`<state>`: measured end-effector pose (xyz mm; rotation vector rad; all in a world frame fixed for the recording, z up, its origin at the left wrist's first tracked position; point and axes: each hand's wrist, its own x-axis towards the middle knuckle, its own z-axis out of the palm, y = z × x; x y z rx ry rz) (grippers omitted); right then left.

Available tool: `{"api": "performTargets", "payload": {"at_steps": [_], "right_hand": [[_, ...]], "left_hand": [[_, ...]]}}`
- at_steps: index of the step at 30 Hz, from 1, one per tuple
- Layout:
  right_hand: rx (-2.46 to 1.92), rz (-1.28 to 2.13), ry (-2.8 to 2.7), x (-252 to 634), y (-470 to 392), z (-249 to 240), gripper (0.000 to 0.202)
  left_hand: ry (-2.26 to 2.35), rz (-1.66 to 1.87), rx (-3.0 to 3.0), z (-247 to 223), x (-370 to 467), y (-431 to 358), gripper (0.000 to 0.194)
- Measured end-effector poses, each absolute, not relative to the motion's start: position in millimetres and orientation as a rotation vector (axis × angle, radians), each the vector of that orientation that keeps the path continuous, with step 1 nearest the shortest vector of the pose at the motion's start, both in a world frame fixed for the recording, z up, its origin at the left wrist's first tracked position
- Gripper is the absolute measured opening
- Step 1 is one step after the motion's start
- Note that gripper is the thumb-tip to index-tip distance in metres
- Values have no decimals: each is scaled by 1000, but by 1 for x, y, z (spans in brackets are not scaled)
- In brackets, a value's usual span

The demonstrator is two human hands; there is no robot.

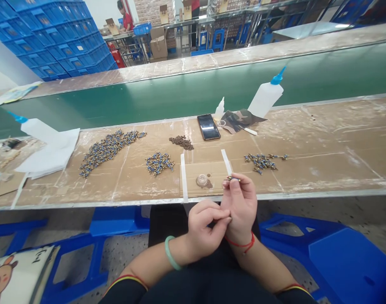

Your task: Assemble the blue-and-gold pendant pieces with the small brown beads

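My right hand [242,207] is raised at the table's front edge. Its thumb and fingers pinch a small blue-and-gold piece [234,179]. My left hand [205,230] is closed in a pinch against the right palm; whatever is between its fingertips is too small to make out. Just beyond the hands, a small round clear dish [201,180] sits on a cardboard pad [193,169] with white tape strips. Similar blue-and-gold pieces lie in a pile [261,162] to the right, a pile [159,163] left of the pad and a larger heap [107,151] farther left.
Small brown bits [181,142] lie behind the pad. Beyond are a phone [208,126], a small dropper bottle [219,109], camouflage cloth [237,120] and a white glue bottle [265,99]. Another bottle [41,130] rests on paper at left. A green belt [142,99] runs behind.
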<state>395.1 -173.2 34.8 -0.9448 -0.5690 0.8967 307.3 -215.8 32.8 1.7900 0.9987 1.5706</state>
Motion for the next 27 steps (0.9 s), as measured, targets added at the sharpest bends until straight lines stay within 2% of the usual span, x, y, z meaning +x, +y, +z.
{"api": "performTargets", "payload": {"at_steps": [8, 15, 20, 24, 27], "right_hand": [[-915, 893, -451, 401, -159, 31, 35], [-957, 986, -429, 401, -159, 32, 36], [-962, 1140, -468, 396, -167, 35, 37], [-920, 1202, -476, 390, -168, 36, 36], [-857, 1196, -502, 390, -167, 34, 32]], "left_hand": [[881, 1578, 2062, 37, 304, -201, 10], [614, 1294, 2358, 50, 283, -167, 5], [431, 1157, 2417, 65, 274, -150, 12], [335, 1079, 2057, 67, 265, -145, 16], [340, 1170, 1480, 55, 260, -146, 31]]}}
